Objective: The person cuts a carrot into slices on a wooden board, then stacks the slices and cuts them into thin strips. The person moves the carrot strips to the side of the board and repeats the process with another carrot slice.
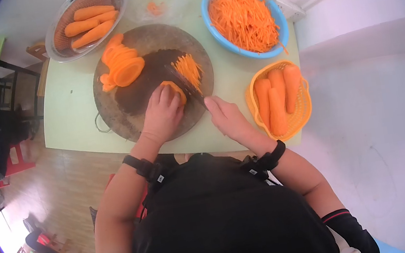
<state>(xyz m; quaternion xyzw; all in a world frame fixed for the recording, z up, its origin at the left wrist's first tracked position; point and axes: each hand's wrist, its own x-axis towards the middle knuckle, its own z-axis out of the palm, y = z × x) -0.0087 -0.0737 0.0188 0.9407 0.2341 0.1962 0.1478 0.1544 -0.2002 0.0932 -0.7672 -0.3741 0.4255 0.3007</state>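
On a round, dark cutting board (160, 125), my left hand (163, 112) presses its fingers together on a stack of carrot slices (175, 92). My right hand (226, 116) is closed around the handle end of a dark knife (186, 81), whose blade lies just right of that stack. Thin carrot shreds (188, 71) are on the far side of the blade. More carrot slices (122, 62) are spread overlapping at the board's upper left.
A metal bowl (55, 44) with peeled carrots stands at the back left. The blue basin (208, 18) at the back right holds shredded carrot. Whole carrots lie in a yellow basket (301, 116) at the right. A plastic bag (169, 10) rests behind the board.
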